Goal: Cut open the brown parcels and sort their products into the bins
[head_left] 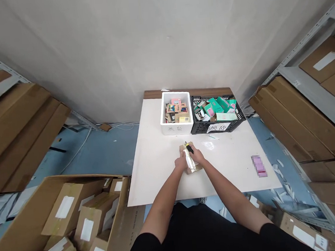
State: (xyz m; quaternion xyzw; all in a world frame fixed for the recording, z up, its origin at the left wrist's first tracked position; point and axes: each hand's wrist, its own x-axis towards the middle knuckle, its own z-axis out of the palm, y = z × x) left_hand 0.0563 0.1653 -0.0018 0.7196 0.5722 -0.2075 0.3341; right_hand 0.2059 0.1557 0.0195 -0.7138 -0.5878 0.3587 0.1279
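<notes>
A small brown cardboard box (199,167) with shiny tape along its top and a white patch lies on the white table (156,161). My left hand (181,162) grips the box at its left side, the fingers closed against it. In my right hand (197,155) is a black and yellow utility knife (190,148), held over the upper right part of the box. Whether its blade touches the tape is too small to tell.
Behind the box stand a white foam bin (177,129) of small boxes and a black crate (197,128) of green cartons. A blurred pink item (259,166) lies at the table's right. A large carton (116,216) of parcels stands left; shelves with boxes (296,118) flank both sides.
</notes>
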